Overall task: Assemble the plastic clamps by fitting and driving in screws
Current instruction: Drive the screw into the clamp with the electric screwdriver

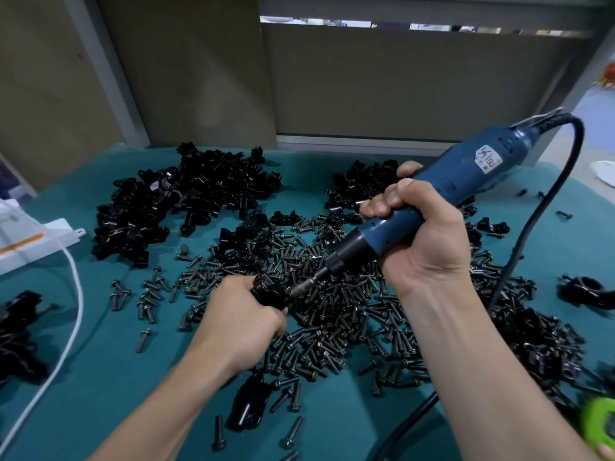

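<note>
My left hand (244,312) is closed around a black plastic clamp (269,289), held just above the table. My right hand (417,227) grips a blue electric screwdriver (442,194), tilted down to the left. Its bit tip (296,289) touches the right side of the clamp. A wide heap of dark screws (332,314) covers the green table under both hands. Most of the clamp is hidden by my fingers.
Piles of black clamp parts lie at the back left (186,201), back centre (359,184) and right (532,334). A single black part (248,407) lies near my left forearm. A white cable (71,311) and white box (30,237) sit at left. The screwdriver's black cord (549,201) loops at right.
</note>
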`<state>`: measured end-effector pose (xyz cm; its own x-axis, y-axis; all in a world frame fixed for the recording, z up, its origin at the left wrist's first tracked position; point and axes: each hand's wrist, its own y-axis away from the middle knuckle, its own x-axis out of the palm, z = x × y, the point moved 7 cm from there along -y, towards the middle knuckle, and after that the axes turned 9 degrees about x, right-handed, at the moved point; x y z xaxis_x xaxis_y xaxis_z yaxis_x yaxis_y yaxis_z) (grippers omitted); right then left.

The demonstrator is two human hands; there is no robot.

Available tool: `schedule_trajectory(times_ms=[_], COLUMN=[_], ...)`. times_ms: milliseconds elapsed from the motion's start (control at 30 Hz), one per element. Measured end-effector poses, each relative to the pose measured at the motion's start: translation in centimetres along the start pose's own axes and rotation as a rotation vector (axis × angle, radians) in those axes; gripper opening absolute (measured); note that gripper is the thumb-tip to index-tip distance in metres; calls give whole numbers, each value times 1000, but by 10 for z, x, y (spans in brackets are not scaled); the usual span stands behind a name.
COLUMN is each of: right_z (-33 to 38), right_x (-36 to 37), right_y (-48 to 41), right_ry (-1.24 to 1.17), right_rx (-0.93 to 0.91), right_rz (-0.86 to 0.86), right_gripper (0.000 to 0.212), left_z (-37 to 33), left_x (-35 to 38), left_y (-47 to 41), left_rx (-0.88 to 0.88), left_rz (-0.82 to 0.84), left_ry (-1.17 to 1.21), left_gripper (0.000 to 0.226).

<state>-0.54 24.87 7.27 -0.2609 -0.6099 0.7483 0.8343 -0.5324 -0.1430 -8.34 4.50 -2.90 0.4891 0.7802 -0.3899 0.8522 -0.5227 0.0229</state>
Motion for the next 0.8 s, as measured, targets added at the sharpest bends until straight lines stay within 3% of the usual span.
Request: schedule_trajectory(times_ms=[233, 433, 600, 667, 800], right_z=[2, -1, -5, -3, -4], right_x=[5, 4, -8, -12, -22], right_y=[1, 0, 0, 0, -2], right_ry=[37, 78, -44, -116, -178], right_rx=[-46, 95, 336, 365, 337], right_rz=[42, 50, 154, 193, 99], right_gripper=[17, 17, 75, 86, 90], left_z=[-3, -1, 4, 5, 3], left_x=[-1, 1, -2, -1, 0], left_y=[-1, 2, -1, -2, -4], left_rx=[10, -10, -53, -49, -11], left_rz=[-15, 75, 69, 67, 45], left_ry=[-41, -69, -74, -87, -145], left_gripper=[17, 19, 18, 21, 27])
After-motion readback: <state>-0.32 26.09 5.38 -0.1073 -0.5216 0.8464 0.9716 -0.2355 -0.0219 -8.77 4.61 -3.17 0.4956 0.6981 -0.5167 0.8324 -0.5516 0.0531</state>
